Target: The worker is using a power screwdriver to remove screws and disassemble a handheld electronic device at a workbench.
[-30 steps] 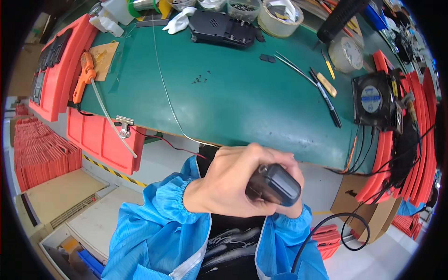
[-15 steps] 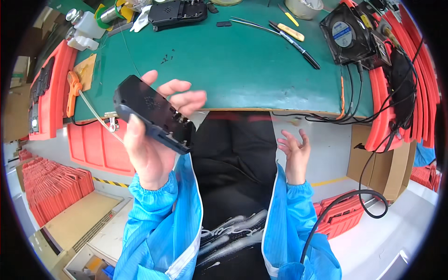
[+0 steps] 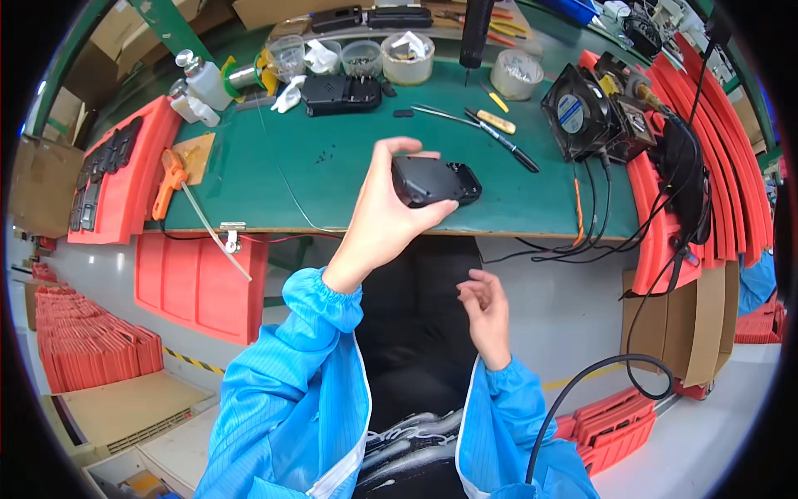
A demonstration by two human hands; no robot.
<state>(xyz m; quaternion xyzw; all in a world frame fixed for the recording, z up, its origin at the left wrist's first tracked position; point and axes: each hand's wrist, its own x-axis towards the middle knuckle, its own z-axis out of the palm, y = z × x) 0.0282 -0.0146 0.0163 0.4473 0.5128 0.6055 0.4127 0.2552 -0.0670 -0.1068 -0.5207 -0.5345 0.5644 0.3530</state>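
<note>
My left hand [image 3: 384, 208] grips a black plastic device housing [image 3: 426, 185] with fingers along its far side and thumb along the near side. The housing is raised over the front edge of the green bench [image 3: 291, 187], its open compartment toward the right. My right hand [image 3: 486, 316] hangs lower, in front of the bench edge, fingers loosely curled and nothing visible in it. On the bench, a similar black housing [image 3: 341, 95] lies farther back. Several tiny dark screws [image 3: 326, 154] are scattered to the left.
A black electric screwdriver [image 3: 476, 33] hangs upright at the back. A marker pen [image 3: 515, 151], tweezers [image 3: 445, 114] and small tubs [image 3: 407, 62] lie behind. A fan [image 3: 572, 112] stands right; an orange glue gun [image 3: 170, 183] and red tray [image 3: 137, 187] are left. Cables [image 3: 573, 241] droop off the right edge.
The left hand has carried the housing rightward and over the bench edge, turning it. My right hand has moved slightly left and down, its fingers more curled. The view now takes in more of the bench's back.
</note>
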